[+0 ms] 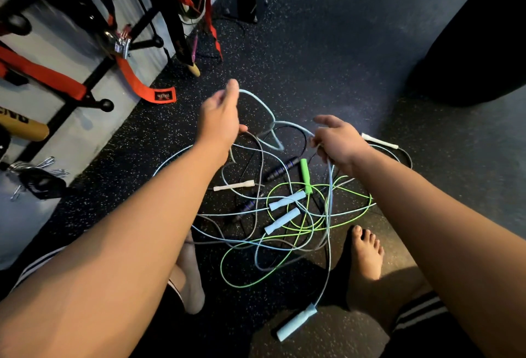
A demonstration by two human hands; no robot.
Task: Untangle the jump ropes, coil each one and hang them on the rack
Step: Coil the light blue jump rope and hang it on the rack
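The task is only just getting under way. As far as can be told, no coiled jump rope is hanging on the wall rack, which is standing well off to the far side of the left hand. Most of the ropes are still lying on the floor in one tangle. Untangling is the step in hand, and judging by the handles, several ropes are waiting to be freed, coiled and hung.

Both hands are grasping the pale blue rope. The left hand is pinching it by the thumb, fingers curled. The right hand is gripping it in curled fingers, with the forefinger sticking out. Between the hands the cord is arching up in a raised loop. From the right hand it is dropping straight toward the person, ending in a pale blue handle that is lying nearest the body. Whether that handle is resting on the floor or dangling just above it I cannot tell.

The tangle is lying beneath and between the hands, nearer the person. The green rope is looping just under the right hand, with a dark handle beside it. One white handle is sitting below the left wrist, and another is lying just beyond the right hand.
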